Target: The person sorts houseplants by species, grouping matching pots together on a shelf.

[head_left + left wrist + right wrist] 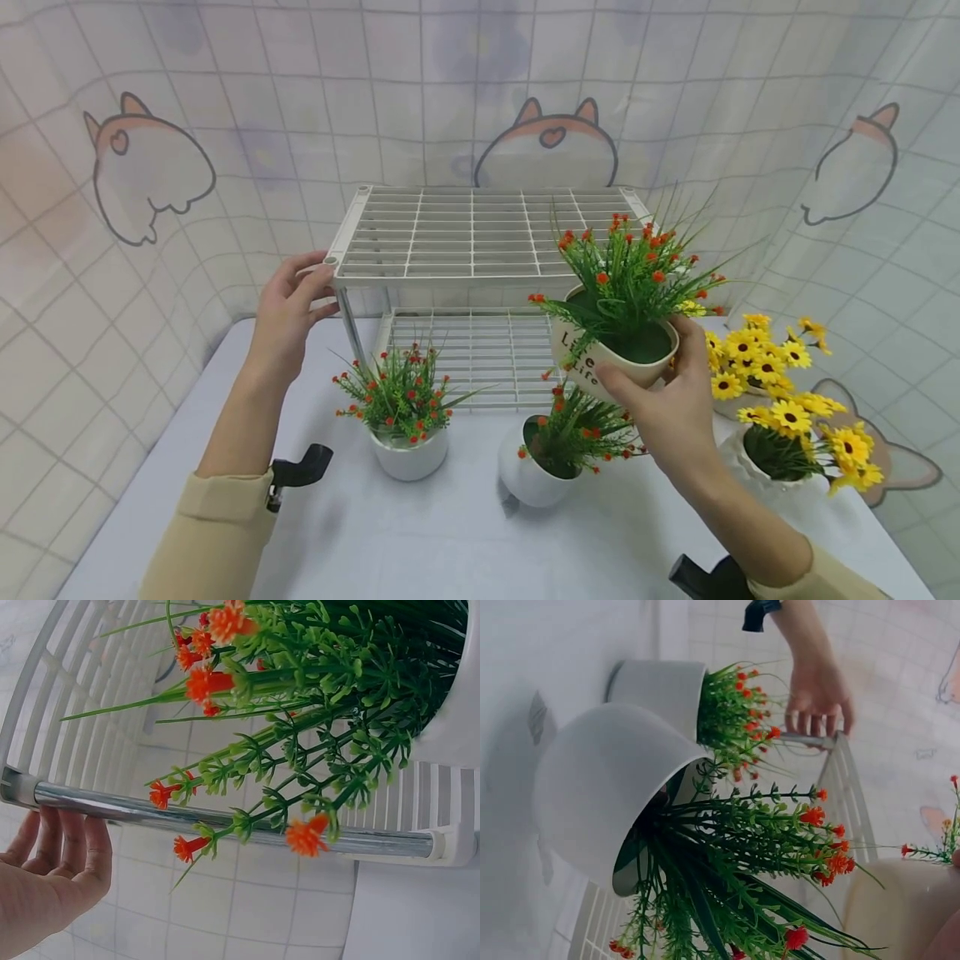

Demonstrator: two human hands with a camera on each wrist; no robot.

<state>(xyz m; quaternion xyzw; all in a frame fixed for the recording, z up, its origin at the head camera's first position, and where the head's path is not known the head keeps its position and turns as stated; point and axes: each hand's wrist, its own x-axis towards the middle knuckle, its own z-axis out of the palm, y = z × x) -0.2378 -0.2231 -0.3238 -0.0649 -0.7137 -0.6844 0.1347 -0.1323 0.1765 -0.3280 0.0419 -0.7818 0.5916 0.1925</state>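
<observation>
Head view. The right hand (671, 400) grasps the cream pot (611, 354) of red-flowered greenery by its rim and side, thumb over the near lip. The pot is held in the air, clear of the surface (420, 542), just in front of the right end of the white rack (480, 233) and roughly level with the gap between its two tiers. The pot's long axis runs from base to foliage; it is tilted, mouth toward the camera and slightly right, stems pointing up and back toward the rack's top tier. The pot lies up and to the left of the right wrist. The left hand (288, 312) grips the rack's front-left corner post, fingers curled round it, well apart from the pot. The right hand is the nearer one to the pot. Two white pots (408, 454) (528, 479) with red flowers stand on the surface below; yellow-flowered pots (780, 467) stand at the right.

Left wrist view. The left-hand fingers (71, 851) lie against the rack's chrome post (225, 821), curled lightly beside it. Green stems with orange blooms (300, 712) cross in front of the post.

Right wrist view. Only a cream edge of the held pot (900, 907) shows at lower right; the grip itself is out of frame. The two white pots (607, 787) lie ahead, and the left hand (817, 694) shows on the rack corner beyond.
</observation>
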